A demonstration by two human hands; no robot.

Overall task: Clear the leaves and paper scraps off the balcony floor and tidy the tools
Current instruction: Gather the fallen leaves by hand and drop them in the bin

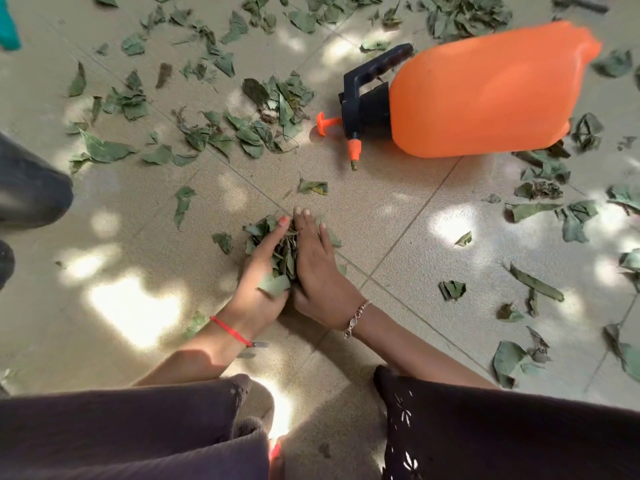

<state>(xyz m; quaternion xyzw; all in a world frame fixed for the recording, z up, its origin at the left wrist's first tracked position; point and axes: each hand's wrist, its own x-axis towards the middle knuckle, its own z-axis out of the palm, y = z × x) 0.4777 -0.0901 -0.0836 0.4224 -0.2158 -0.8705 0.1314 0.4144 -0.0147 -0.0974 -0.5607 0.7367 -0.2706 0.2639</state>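
A small heap of dry green leaves (282,252) lies on the tiled floor, pressed between my two hands. My left hand (261,275) cups the heap from the left, fingers curled into it. My right hand (317,268) presses flat against the heap's right side. Many more loose leaves (273,112) are scattered over the floor beyond and to the right (535,282). An orange pressure sprayer (485,91) with a black pump handle lies on its side at the upper right, nozzle toward me.
A dark-clothed leg of another person (31,188) is at the left edge. A teal object (8,29) shows at the top left corner. A dark tool (581,3) lies at the top right. My knees fill the bottom.
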